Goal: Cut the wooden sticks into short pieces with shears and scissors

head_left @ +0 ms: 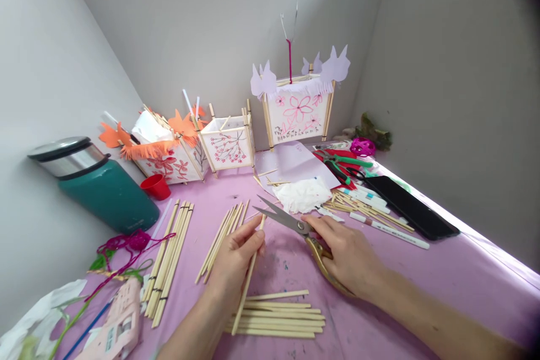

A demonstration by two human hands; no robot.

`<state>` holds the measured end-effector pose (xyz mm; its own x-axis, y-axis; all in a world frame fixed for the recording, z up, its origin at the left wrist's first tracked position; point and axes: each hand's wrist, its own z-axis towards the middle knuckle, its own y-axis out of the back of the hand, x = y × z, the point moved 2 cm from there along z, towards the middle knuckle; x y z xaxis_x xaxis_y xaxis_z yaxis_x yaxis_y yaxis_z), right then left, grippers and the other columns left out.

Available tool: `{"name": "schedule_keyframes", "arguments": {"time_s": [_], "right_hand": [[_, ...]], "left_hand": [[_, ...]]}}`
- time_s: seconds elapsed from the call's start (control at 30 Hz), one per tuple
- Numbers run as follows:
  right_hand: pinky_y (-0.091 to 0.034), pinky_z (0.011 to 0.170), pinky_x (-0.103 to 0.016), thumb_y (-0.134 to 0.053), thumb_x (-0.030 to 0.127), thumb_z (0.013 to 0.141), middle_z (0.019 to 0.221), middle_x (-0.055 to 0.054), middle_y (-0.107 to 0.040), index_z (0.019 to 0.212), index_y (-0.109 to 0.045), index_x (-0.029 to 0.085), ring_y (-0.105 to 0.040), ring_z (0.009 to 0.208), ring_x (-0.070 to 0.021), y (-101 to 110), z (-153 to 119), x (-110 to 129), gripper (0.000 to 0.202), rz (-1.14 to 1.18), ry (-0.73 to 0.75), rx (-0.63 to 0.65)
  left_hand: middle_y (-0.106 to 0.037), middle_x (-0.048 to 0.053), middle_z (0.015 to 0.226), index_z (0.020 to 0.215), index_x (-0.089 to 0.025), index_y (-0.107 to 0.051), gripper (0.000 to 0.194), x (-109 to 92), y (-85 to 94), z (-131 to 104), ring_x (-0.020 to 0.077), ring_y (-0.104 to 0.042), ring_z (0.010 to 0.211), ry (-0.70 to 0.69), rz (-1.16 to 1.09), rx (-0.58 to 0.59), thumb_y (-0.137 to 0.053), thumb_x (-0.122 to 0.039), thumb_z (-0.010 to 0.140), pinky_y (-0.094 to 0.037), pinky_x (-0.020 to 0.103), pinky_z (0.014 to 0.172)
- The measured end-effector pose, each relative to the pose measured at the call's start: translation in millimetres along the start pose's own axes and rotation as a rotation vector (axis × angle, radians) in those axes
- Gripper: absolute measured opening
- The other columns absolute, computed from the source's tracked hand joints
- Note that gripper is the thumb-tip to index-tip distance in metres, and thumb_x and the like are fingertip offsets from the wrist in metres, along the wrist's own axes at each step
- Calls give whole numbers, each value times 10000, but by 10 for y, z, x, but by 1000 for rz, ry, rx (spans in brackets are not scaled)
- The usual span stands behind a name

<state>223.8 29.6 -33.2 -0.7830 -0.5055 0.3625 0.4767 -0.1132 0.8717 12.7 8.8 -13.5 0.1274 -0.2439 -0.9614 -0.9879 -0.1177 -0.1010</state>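
My left hand (238, 256) pinches a thin wooden stick (246, 289) that slants upward between thumb and fingers. Around the handles of a pair of scissors (288, 219) my right hand (343, 256) is closed. The blades are parted, and their tips lie just above the stick's upper end; whether they touch it I cannot tell. Below the left hand, several cut sticks (287, 318) lie side by side. More loose sticks (217, 244) sit behind that hand, and a row of sticks with dark bands (171, 264) is farther left.
Decorated paper lanterns (230, 149) stand at the back; a larger one (299, 115) is at the wall. To the left are a teal bottle (109, 197), red cup (156, 187), yarn (137, 241) and pink glue gun (120, 320). Pliers (337, 166), a marker (396, 232) and a phone (407, 205) lie right.
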Motion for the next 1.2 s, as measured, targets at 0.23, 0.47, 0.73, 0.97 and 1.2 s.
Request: {"name": "schedule_keyframes", "arguments": {"time_s": [0.23, 0.47, 0.73, 0.97, 1.2], "right_hand": [[-446, 740, -343, -475, 71, 721, 1013, -94, -588, 1298, -482, 190, -575, 859, -224, 12, -45, 78, 590, -58, 14, 71], [-441, 709, -341, -470, 68, 735, 970, -93, -593, 1244, -520, 171, -575, 834, -228, 36, -50, 115, 522, -58, 23, 76], [-383, 636, -311, -447, 127, 835, 829, -42, -623, 1153, -563, 194, -579, 695, -196, -31, -67, 44, 345, -83, 31, 52], [-416, 709, -319, -475, 76, 737, 974, -79, -598, 1271, -484, 187, -570, 833, -214, -1, -54, 73, 545, -70, 41, 69], [-444, 760, -364, -480, 66, 714, 1006, -99, -570, 1294, -473, 165, -557, 885, -241, 26, -36, 125, 589, -68, 17, 111]], "left_hand": [[-390, -63, 555, 952, -148, -685, 338, 14, 2, 4, 61, -276, 483, -40, 4, 87, -709, -398, 726, -176, 212, 456], [-386, -62, 539, 923, -140, -677, 294, 13, -9, -11, 58, -256, 473, -41, -12, 111, -696, -373, 743, -157, 222, 452], [-425, -61, 516, 1166, -120, -654, 583, -15, -23, -26, 59, -305, 464, 0, -77, 58, -753, -367, 647, -173, 214, 457], [-418, -64, 513, 970, -126, -697, 379, 9, 1, 2, 51, -288, 447, -29, -16, 73, -728, -378, 689, -182, 218, 442], [-402, -64, 501, 710, -152, -622, 233, -38, -27, -34, 57, -273, 451, -38, 29, 91, -715, -365, 689, -154, 233, 449]]}}
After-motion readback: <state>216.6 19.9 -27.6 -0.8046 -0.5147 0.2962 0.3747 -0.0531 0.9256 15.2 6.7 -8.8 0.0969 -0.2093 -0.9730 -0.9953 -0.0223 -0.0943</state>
